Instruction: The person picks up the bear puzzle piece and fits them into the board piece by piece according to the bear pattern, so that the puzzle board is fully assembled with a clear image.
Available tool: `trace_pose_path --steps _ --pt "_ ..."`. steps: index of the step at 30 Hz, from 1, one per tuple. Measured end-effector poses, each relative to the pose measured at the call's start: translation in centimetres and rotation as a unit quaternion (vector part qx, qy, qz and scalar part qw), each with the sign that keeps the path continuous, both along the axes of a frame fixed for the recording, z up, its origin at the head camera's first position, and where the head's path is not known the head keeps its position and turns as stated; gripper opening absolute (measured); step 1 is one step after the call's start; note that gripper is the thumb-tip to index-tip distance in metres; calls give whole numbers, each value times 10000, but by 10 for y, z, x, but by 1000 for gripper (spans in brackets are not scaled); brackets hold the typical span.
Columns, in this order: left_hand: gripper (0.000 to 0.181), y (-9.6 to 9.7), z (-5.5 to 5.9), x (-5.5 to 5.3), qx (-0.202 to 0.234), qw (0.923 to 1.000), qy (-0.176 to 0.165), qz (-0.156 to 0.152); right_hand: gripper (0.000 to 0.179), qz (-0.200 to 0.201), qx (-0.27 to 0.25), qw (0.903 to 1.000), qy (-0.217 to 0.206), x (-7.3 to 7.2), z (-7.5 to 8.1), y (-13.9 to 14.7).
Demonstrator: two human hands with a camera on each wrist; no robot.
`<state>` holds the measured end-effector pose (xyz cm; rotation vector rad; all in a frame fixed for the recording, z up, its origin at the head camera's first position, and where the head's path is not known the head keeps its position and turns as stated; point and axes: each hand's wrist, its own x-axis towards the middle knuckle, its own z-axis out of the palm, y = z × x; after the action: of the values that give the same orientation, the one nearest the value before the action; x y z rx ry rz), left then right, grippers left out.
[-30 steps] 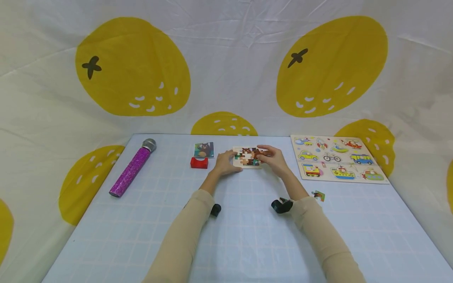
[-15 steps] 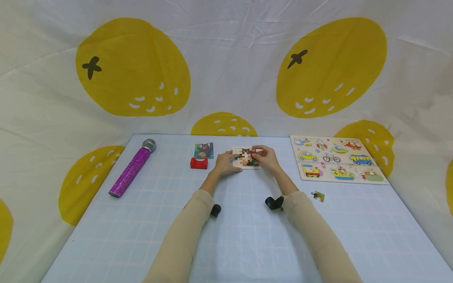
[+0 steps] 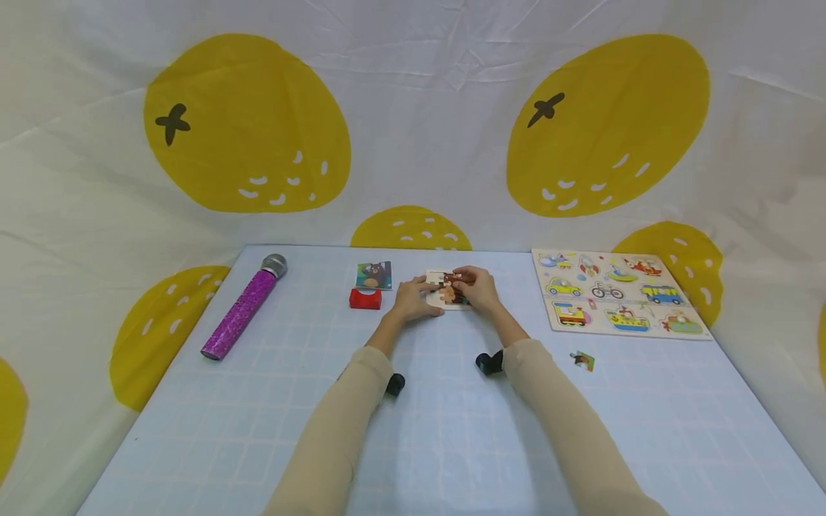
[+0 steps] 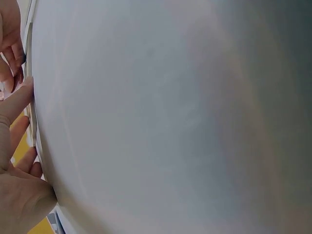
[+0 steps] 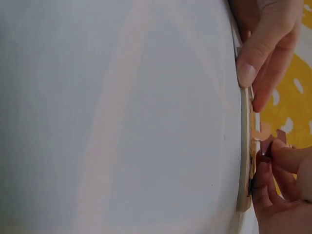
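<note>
A small wooden jigsaw board [image 3: 457, 307] with bear-picture pieces lies at the far middle of the table. My left hand [image 3: 411, 299] grips its left side, the thumb at the near edge and a finger reaching over the pieces. My right hand [image 3: 479, 288] is over the right half of the board. In the right wrist view its thumb and fingers pinch a brown-and-orange jigsaw piece [image 5: 266, 144], tilted just above the board. The right hand hides part of the picture in the head view.
A bear picture card [image 3: 374, 275] and a red block [image 3: 365, 299] lie left of the board. Further left is a glittery purple microphone [image 3: 241, 309]. A wooden vehicle puzzle [image 3: 619, 292] lies at the back right, with a loose jigsaw piece [image 3: 584, 360] in front of it.
My right hand has moved left across the board, from its right edge toward the middle. The left hand keeps its grip on the board's left side.
</note>
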<state>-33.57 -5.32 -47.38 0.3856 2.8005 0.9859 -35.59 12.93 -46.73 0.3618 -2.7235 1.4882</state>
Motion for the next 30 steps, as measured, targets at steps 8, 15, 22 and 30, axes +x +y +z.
trace_pose_path --steps 8,15,22,30 --pt "60 1 1 -1 -24 9999 -43 90 40 315 1125 9930 -155 -6 5 -3" --pt "60 0 -2 -4 123 9998 52 138 45 674 1705 9830 106 -6 9 -8" --pt "60 0 -3 -4 113 9999 86 57 36 721 2385 9683 164 -2 10 -10" --pt "60 1 -4 -3 91 9998 149 1 36 758 2574 9630 256 -2 8 -10"
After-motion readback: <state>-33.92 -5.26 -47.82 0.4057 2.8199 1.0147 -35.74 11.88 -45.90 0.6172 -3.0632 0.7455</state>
